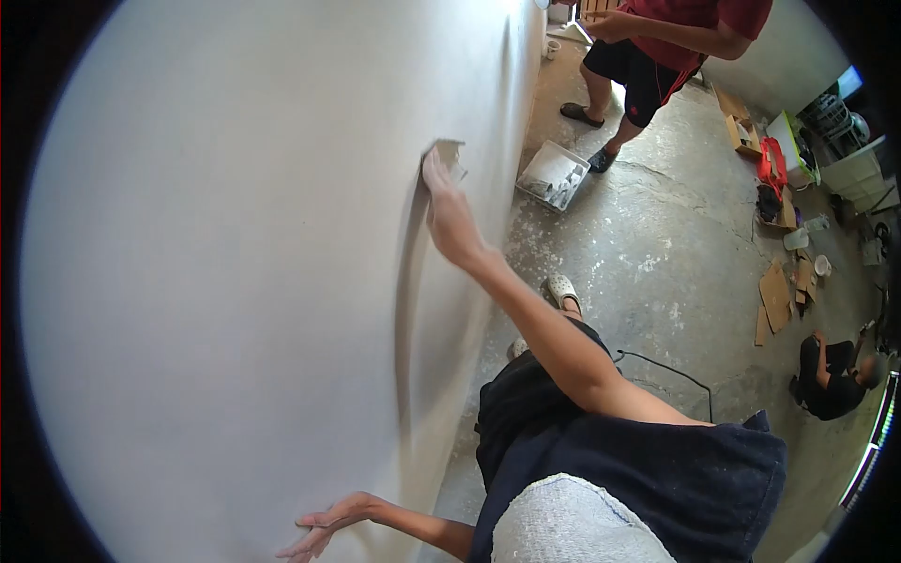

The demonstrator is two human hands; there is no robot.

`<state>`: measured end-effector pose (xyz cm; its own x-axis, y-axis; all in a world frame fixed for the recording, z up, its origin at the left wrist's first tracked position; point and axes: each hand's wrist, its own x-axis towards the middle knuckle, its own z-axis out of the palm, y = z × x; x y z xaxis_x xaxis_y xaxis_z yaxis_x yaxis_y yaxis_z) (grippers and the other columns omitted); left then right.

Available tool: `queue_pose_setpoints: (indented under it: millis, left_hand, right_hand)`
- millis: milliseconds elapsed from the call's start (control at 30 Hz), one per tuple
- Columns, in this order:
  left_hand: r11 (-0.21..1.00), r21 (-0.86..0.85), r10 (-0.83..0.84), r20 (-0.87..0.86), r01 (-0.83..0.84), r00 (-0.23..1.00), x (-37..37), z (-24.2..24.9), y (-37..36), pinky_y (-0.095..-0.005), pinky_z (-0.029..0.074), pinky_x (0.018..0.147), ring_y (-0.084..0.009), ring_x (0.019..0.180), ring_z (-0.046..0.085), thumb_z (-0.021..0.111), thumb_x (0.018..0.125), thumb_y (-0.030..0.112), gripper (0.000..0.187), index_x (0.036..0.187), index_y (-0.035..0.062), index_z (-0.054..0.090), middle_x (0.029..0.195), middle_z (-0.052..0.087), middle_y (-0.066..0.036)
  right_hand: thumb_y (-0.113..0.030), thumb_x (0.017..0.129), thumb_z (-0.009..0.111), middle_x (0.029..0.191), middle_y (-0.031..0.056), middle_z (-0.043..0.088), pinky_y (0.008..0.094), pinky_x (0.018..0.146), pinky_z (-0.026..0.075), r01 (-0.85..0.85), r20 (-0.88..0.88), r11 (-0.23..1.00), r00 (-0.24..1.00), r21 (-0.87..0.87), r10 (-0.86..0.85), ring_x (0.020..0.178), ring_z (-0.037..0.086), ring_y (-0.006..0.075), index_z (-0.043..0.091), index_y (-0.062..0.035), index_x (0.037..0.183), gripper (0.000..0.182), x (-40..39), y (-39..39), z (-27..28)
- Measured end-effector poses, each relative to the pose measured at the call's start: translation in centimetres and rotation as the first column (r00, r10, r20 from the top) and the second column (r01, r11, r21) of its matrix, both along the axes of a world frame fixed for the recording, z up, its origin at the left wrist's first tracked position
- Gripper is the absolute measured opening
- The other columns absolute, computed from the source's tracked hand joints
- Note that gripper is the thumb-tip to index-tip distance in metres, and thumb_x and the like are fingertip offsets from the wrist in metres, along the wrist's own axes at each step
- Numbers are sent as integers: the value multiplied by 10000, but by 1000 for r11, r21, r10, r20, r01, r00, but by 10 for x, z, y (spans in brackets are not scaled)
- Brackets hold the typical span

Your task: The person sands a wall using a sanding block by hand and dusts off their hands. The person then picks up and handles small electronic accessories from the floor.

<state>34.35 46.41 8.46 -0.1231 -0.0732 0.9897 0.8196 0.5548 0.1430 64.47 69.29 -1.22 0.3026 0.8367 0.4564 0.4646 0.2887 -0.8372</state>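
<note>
My right hand [447, 211] reaches out along a smooth white wall [235, 281] and presses a small pale sanding pad [450, 155] flat against it, fingers on top of the pad. My left hand [324, 525] rests open on the same wall near the bottom of the view, fingers spread, holding nothing. The arm's shadow runs down the wall between the two hands. My dark shorts [535, 413] and light shoes [561, 289] show below the right arm.
A white tray [554, 175] with grey lumps sits on the concrete floor by the wall's foot. A person in a red shirt [657, 56] stands beyond it. Another person [831, 375] crouches at right. Cardboard scraps [774, 296], a red object [771, 164] and a black cable [676, 371] lie around.
</note>
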Motion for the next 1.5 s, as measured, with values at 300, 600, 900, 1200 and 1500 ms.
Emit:
queue_pose_setpoints:
  millis: [300, 600, 900, 1200, 1500]
  left_hand:
    - [961, -108, -216, 272, 253, 938, 10, -4, -2, -558, 13, 978, -349, 1332, -21, 297, 1009, 387, 535, 1425, 65, 196, 1478, 29, -212]
    - [944, 36, 329, -171, -328, 929, -11, -4, 3, -347, 445, 653, -282, 1001, 521, 524, 984, 313, 288, 1096, 60, 604, 1202, 608, -184]
    - [968, -82, -196, 334, 236, 922, 9, -5, -8, -637, -110, 1093, -381, 1445, -187, 234, 1002, 479, 667, 1536, 101, 103, 1580, -149, -199]
    - [967, -127, -159, 373, 220, 914, 5, -9, -13, -619, -129, 1096, -364, 1442, -213, 230, 986, 532, 726, 1528, 68, 93, 1569, -183, -208]
    - [954, -132, -205, 365, 268, 908, 10, -9, -9, -604, -147, 1095, -348, 1439, -230, 219, 990, 539, 733, 1527, 58, 82, 1568, -184, -209]
  right_hand:
    - [214, 770, 284, 1494, 348, 185, 453, 1177, 209, -61, -1, 997, 998, -48, 61, 1383, 247, 458, 168, 163, 1427, 669, -45, -48, 3]
    - [230, 748, 296, 1484, 377, 170, 453, 1167, 237, -18, 98, 1000, 995, 0, 18, 1386, 223, 479, 146, 167, 1431, 702, -29, -28, 4]
    - [235, 748, 294, 1490, 374, 154, 440, 1170, 238, -28, 85, 999, 996, 29, 25, 1387, 216, 475, 158, 174, 1422, 690, -27, -26, 22]
    - [215, 777, 324, 1499, 356, 171, 453, 1163, 246, -86, 120, 992, 990, 88, 75, 1398, 204, 468, 187, 181, 1413, 651, -72, -73, 5]
    - [187, 815, 280, 1482, 322, 233, 398, 1195, 158, -37, 77, 980, 997, 196, 22, 1402, 233, 389, 221, 132, 1425, 615, 32, 37, 65]
